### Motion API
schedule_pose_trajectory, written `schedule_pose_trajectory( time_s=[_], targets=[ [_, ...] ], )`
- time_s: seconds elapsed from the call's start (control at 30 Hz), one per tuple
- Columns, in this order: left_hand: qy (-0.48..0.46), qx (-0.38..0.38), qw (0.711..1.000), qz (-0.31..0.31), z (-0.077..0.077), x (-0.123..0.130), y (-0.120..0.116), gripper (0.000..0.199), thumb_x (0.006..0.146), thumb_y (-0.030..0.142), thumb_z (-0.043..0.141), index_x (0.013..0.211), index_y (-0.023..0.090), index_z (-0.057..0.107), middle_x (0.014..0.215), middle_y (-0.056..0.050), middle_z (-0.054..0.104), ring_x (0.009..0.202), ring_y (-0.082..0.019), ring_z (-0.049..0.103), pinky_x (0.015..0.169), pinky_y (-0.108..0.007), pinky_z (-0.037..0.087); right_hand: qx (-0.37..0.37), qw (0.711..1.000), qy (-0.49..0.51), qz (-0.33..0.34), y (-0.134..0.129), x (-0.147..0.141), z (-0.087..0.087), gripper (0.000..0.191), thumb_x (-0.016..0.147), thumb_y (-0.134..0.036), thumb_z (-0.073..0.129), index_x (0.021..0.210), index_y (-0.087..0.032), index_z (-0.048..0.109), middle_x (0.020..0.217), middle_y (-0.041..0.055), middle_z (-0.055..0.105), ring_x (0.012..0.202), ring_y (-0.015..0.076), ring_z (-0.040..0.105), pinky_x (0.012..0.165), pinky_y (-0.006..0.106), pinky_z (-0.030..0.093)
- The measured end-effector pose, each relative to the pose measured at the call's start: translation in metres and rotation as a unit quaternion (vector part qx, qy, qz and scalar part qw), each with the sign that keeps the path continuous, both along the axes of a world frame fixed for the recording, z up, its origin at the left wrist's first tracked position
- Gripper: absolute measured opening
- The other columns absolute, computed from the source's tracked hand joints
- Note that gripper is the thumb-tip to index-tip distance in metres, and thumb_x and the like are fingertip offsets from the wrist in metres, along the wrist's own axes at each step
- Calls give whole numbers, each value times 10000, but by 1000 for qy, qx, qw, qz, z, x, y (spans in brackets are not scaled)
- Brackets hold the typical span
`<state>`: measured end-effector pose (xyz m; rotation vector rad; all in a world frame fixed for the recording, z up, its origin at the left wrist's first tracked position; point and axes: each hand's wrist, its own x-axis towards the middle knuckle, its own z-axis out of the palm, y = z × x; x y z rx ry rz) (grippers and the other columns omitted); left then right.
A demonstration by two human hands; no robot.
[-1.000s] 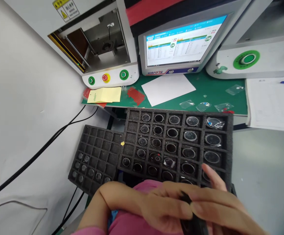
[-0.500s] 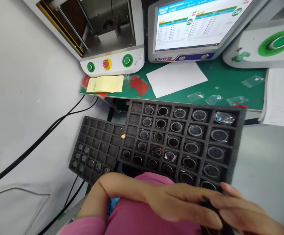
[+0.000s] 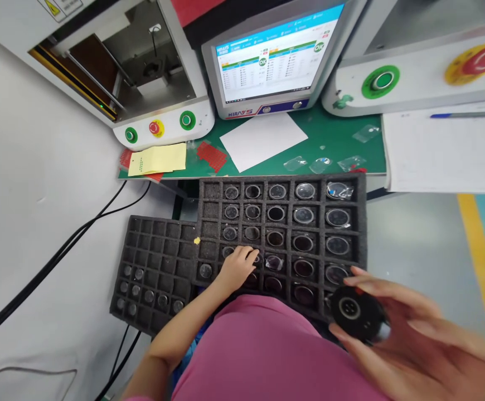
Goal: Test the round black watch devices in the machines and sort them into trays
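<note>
My right hand [image 3: 418, 334] grips a round black part [image 3: 357, 313] by its edges, at the lower right. The part's face shows a pale ring with small dots. Over the large foam tray [image 3: 362, 234], my left hand [image 3: 238, 267] reaches down with its fingers bent into a compartment in the lower rows. What those fingers hold, if anything, is hidden. Round dark parts fill most compartments around it, and one beside the fingers has a clear wrap [image 3: 274, 263].
A smaller foam tray [image 3: 131, 239] with several small round parts lies at the left. Behind are a green bench [image 3: 263, 159], white paper [image 3: 263, 139], a monitor [image 3: 276, 55] and two machines with buttons. Black cables [image 3: 67, 245] hang at the left.
My left hand has left the object near my right hand and moved left onto the large tray. The round black part now shows in my right hand. The view has shifted right.
</note>
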<state>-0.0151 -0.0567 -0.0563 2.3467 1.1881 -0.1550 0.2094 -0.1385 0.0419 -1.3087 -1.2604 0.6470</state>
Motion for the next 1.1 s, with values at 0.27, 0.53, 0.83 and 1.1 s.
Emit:
schedule_pose_trajectory(
  time_s=[0.27,0.53,0.83,1.1],
  targets=[
    [66,4,998,-10,4,14,4,381,835,133,665,1198,171,557,1137,-89,632,1054,-236,598,843,-337,558,65,994,78,-34,10,-7,-7,537,700,-144,787,1093,-340,477,1082,6,597,909,237,658,934,566,554],
    [98,-6,995,-15,9,18,8,406,839,124,655,1223,185,541,1167,-75,620,1079,-225,588,870,-328,544,66,986,136,-69,16,-12,-5,477,696,-93,772,1015,-305,487,1060,10,622,936,226,672,932,497,568],
    [113,21,993,33,25,25,11,295,734,135,713,1024,126,657,1032,-125,677,976,-283,650,788,-398,579,104,991,44,-66,46,-7,-13,404,779,-114,718,1066,-250,469,1067,44,630,969,166,681,807,288,590],
    [-313,-73,925,200,74,30,138,389,619,94,728,988,165,630,1015,-59,694,918,-193,667,878,-329,543,-57,941,-324,76,217,57,-71,337,792,-215,670,1095,-201,524,1068,101,672,1004,271,672,861,398,559]
  ],
)
